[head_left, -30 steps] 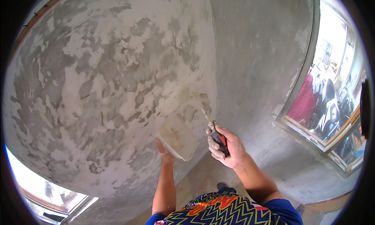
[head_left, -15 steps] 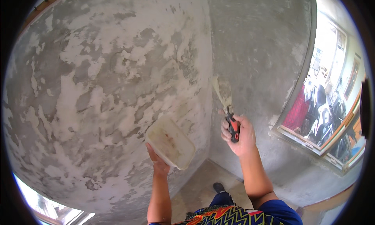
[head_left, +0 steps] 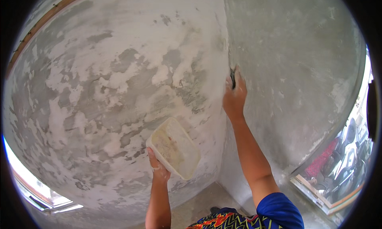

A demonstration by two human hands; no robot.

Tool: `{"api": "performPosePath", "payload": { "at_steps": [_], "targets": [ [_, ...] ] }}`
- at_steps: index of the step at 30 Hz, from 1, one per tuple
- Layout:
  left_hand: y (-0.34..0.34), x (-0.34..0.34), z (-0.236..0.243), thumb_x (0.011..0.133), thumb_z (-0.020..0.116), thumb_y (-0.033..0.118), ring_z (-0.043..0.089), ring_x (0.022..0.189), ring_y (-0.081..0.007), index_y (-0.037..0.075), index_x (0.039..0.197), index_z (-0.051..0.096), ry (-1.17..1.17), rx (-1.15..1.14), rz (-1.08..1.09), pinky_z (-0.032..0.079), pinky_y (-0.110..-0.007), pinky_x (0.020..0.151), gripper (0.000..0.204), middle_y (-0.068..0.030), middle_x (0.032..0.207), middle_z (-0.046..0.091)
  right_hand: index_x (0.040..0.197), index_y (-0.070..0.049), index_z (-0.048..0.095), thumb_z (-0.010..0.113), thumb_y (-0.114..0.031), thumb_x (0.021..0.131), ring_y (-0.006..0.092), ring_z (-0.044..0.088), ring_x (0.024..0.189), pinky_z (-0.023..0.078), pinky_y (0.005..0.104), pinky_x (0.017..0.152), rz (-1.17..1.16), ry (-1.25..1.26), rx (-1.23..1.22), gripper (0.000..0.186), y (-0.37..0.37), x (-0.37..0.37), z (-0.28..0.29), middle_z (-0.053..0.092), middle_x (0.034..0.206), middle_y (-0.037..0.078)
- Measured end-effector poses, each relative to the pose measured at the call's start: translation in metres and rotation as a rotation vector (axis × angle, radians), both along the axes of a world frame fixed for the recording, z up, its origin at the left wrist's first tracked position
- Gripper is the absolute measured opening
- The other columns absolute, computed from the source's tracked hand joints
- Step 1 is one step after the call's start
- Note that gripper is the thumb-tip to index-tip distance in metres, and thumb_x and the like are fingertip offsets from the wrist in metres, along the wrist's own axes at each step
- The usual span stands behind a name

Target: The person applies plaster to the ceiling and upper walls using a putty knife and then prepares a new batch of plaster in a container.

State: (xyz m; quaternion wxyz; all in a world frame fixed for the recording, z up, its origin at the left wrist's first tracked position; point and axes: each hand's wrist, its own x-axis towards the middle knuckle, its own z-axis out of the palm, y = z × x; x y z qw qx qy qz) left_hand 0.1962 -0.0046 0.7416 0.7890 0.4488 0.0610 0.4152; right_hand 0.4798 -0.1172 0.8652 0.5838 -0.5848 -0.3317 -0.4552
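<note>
My left hand (head_left: 160,170) grips a whitish, rounded-corner plastic tub (head_left: 188,151) by its side and underside. The tub is tilted, and pale paste smears its inner wall. Up at the corner where two walls meet, my right hand (head_left: 235,91) is closed around the dark handle of a putty knife (head_left: 232,78). The knife's blade is hidden at the corner, so I cannot tell how it meets the wall. Patchy white filler covers much of the grey left wall (head_left: 131,97).
The right wall (head_left: 294,77) is plain grey. A window opening (head_left: 334,173) at the right shows motorbikes and a red cloth outside. Another window (head_left: 39,189) sits at the lower left. A wooden strip (head_left: 43,24) runs along the upper left.
My right hand has moved up with the putty knife, from in front of the right wall to the corner. The tub has stayed nearly in place in my left hand. The view has shifted.
</note>
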Motion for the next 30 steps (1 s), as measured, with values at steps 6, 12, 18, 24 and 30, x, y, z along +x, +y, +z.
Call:
{"api": "performPosePath", "payload": {
  "at_steps": [6, 12, 18, 24, 30],
  "targets": [
    [-0.025, 0.032, -0.013, 0.103, 0.036, 0.076, 0.054, 0.134, -0.0279, 0.014, 0.159, 0.04, 0.004, 0.004, 0.092, 0.046, -0.046, 0.112, 0.084, -0.0097, 0.149, 0.055, 0.153, 0.009, 0.045, 0.059, 0.004, 0.095, 0.0438, 0.053, 0.105, 0.047, 0.0429, 0.095, 0.048, -0.04, -0.115, 0.06, 0.052, 0.021, -0.004, 0.046, 0.124, 0.031],
    [-0.029, 0.041, -0.01, 0.102, 0.036, 0.077, 0.051, 0.139, -0.0283, 0.014, 0.161, 0.039, 0.015, 0.017, 0.142, 0.043, -0.046, 0.115, 0.086, -0.0094, 0.155, 0.05, 0.151, 0.009, 0.048, 0.06, 0.006, 0.095, 0.04, 0.052, 0.105, 0.046, 0.0433, 0.094, 0.413, -0.117, -0.244, 0.057, 0.049, -0.023, -0.036, 0.047, 0.125, 0.028],
    [-0.029, 0.042, -0.01, 0.102, 0.036, 0.078, 0.047, 0.143, -0.0295, 0.014, 0.162, 0.036, 0.01, 0.022, 0.196, 0.041, -0.047, 0.118, 0.088, -0.0098, 0.159, 0.046, 0.148, 0.001, 0.055, 0.061, 0.004, 0.095, 0.0431, 0.057, 0.096, 0.05, 0.0442, 0.085, 0.218, -0.133, -0.04, 0.054, 0.015, 0.012, 0.014, 0.051, 0.115, 0.029],
    [-0.026, 0.051, -0.017, 0.102, 0.037, 0.078, 0.048, 0.142, -0.0305, 0.013, 0.162, 0.036, 0.0, 0.016, 0.163, 0.04, -0.048, 0.118, 0.088, -0.0106, 0.159, 0.046, 0.141, 0.003, 0.061, 0.064, 0.004, 0.094, 0.04, 0.06, 0.097, 0.052, 0.0422, 0.084, 0.093, -0.202, -0.025, 0.047, 0.0, 0.062, 0.038, 0.054, 0.113, 0.026],
    [-0.022, 0.057, -0.024, 0.102, 0.036, 0.077, 0.05, 0.139, -0.0301, 0.012, 0.161, 0.037, 0.035, 0.014, 0.162, 0.042, -0.047, 0.116, 0.088, -0.0108, 0.156, 0.049, 0.138, 0.006, 0.062, 0.064, 0.0, 0.097, 0.0385, 0.062, 0.099, 0.054, 0.0419, 0.083, 0.037, -0.061, -0.1, 0.042, -0.025, 0.02, 0.02, 0.056, 0.113, 0.024]
  ]
}}
